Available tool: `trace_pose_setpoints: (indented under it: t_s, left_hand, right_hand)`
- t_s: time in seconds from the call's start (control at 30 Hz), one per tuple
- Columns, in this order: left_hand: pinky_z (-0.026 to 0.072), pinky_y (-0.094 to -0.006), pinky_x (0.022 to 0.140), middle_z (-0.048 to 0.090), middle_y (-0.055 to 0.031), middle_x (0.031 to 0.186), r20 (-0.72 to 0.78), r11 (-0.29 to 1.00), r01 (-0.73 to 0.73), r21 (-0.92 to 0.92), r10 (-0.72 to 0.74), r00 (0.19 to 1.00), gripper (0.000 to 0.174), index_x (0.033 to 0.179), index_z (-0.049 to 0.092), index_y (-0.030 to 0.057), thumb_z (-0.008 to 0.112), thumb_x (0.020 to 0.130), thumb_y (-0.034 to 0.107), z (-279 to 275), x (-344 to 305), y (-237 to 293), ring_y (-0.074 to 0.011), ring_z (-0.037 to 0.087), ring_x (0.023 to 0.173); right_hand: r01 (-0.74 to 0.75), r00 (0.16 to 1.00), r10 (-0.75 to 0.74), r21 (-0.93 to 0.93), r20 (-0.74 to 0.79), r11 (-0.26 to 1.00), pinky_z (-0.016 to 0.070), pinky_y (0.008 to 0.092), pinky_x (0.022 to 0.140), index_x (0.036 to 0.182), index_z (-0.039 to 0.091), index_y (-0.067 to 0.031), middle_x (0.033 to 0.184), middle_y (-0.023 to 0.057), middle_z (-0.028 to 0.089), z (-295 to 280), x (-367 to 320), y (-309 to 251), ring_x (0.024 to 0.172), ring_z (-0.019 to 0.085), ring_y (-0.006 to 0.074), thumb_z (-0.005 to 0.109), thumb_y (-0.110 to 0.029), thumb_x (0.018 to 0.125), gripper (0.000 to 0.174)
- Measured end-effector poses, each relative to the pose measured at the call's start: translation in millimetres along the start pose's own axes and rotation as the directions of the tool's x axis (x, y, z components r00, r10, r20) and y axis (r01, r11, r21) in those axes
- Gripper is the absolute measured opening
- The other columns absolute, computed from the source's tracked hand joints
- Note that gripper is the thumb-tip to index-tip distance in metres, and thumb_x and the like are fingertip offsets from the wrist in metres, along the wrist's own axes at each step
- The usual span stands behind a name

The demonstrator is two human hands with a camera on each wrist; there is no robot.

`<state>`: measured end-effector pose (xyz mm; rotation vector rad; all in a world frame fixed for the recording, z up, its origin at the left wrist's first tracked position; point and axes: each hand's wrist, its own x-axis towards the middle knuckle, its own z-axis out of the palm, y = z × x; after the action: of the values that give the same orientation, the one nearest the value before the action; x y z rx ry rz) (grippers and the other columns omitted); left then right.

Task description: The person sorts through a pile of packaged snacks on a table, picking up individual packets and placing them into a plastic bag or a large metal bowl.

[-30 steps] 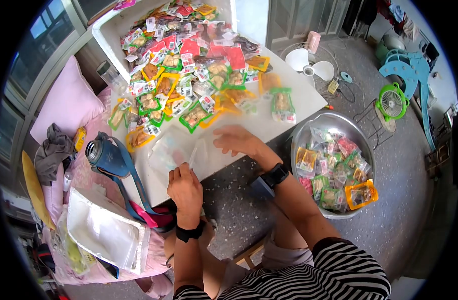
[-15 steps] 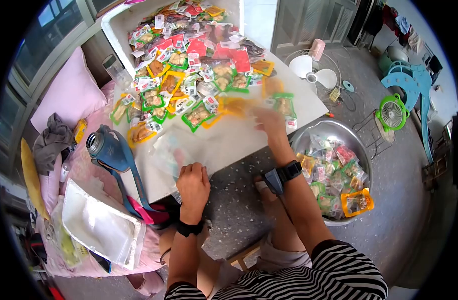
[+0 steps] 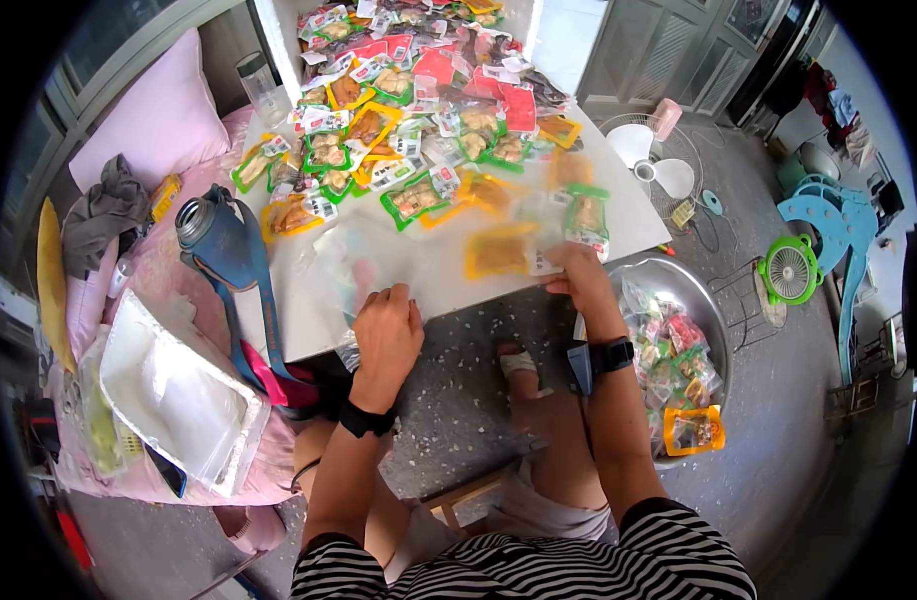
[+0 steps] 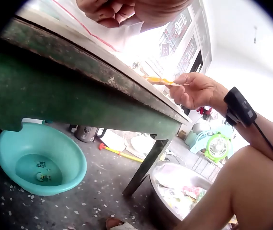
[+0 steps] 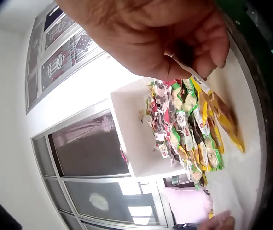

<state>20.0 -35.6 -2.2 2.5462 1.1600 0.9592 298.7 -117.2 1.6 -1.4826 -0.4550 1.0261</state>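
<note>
My left hand (image 3: 389,335) holds the edge of a clear plastic bag (image 3: 341,262) that lies on the near left of the table. A red line runs along the bag (image 4: 86,26) in the left wrist view. Near the table's front right corner, my right hand (image 3: 585,282) pinches an orange-edged snack packet (image 3: 499,252) by its white end. The right wrist view shows that packet (image 5: 226,120) hanging tilted from thumb and fingers. Right behind the hand lies a green-edged packet (image 3: 587,212).
Snack packets (image 3: 419,130) spill from a white foam box (image 3: 567,40) across the table (image 3: 634,215). A metal basin (image 3: 711,310) of packets stands on the floor at right. A blue flask (image 3: 214,240) stands at left. Under the table sits a turquoise basin (image 4: 74,160).
My right hand has moved from beside the bag to the packets at right and taken an orange-edged one, drawing it to the front edge. The left hand stays at the bag.
</note>
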Motion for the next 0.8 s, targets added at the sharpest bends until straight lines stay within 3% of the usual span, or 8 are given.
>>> trace_pose_setpoints:
  t_s: [0.17,0.3,0.43,0.53,0.67,0.8]
  left_hand:
    - [0.0457,-0.0460,0.060,0.060,-0.0154,0.070,-0.050,1.000,-0.005,-0.004,0.005,0.999,0.009,0.078,0.053,0.0019,0.062,0.078,0.005,1.8,1.6,1.8,-0.0346,0.059,0.070]
    - [0.0456,-0.0459,0.059,0.059,-0.0153,0.069,-0.079,1.000,0.016,0.019,-0.014,0.997,0.007,0.079,0.055,0.0022,0.062,0.079,0.005,0.7,3.9,1.7,-0.0344,0.059,0.069]
    - [0.0463,-0.0458,0.059,0.060,-0.0158,0.067,-0.096,0.999,0.036,0.016,-0.034,0.995,0.004,0.083,0.061,0.0021,0.062,0.079,0.005,-1.4,7.6,2.9,-0.0348,0.060,0.068]
    - [0.0468,-0.0450,0.058,0.060,-0.0152,0.069,-0.100,1.000,0.002,0.018,0.000,0.995,0.008,0.086,0.062,0.0023,0.062,0.079,0.004,-0.1,8.4,4.2,-0.0344,0.060,0.069]
    - [0.0468,-0.0455,0.056,0.059,-0.0147,0.072,-0.049,0.998,-0.056,0.039,0.058,0.997,0.014,0.082,0.055,0.0016,0.061,0.069,0.002,-0.5,8.6,14.9,-0.0348,0.059,0.072]
    - [0.0493,-0.0448,0.057,0.058,-0.0142,0.078,-0.078,0.987,-0.155,-0.039,0.152,0.985,0.022,0.089,0.058,0.0003,0.061,0.068,0.001,4.6,6.4,25.8,-0.0339,0.058,0.076]
  right_hand:
    - [0.112,0.978,-0.129,0.108,0.162,0.988,0.0506,0.0225,0.043,0.102,0.065,0.0018,0.080,0.0084,0.069,2.3,-9.5,-10.6,0.052,0.062,0.0130,0.058,-0.008,0.086,0.021]
    - [0.031,0.910,-0.108,0.195,0.400,0.980,0.0503,0.0212,0.042,0.101,0.065,0.0047,0.078,0.0097,0.068,-0.9,-16.4,-18.0,0.050,0.062,0.0122,0.058,-0.009,0.087,0.021]
    - [0.006,0.897,-0.032,0.061,0.441,0.998,0.0504,0.0204,0.043,0.102,0.065,0.0054,0.077,0.0095,0.068,17.2,-32.0,-19.5,0.050,0.061,0.0118,0.058,-0.010,0.088,0.022]
    - [0.059,0.898,-0.069,0.036,0.434,0.998,0.0507,0.0206,0.045,0.103,0.065,0.0046,0.078,0.0093,0.068,30.3,-33.3,-12.4,0.052,0.062,0.0117,0.059,-0.012,0.089,0.023]
    - [0.059,0.890,-0.082,0.064,0.448,0.996,0.0521,0.0216,0.050,0.106,0.065,0.0036,0.083,0.0089,0.069,40.4,-30.4,-3.1,0.058,0.064,0.0123,0.058,-0.015,0.091,0.025]
    - [0.036,0.911,-0.097,0.157,0.400,0.987,0.0527,0.0217,0.053,0.110,0.064,0.0002,0.089,0.0065,0.069,73.6,-32.2,22.6,0.064,0.065,0.0125,0.056,-0.019,0.094,0.026]
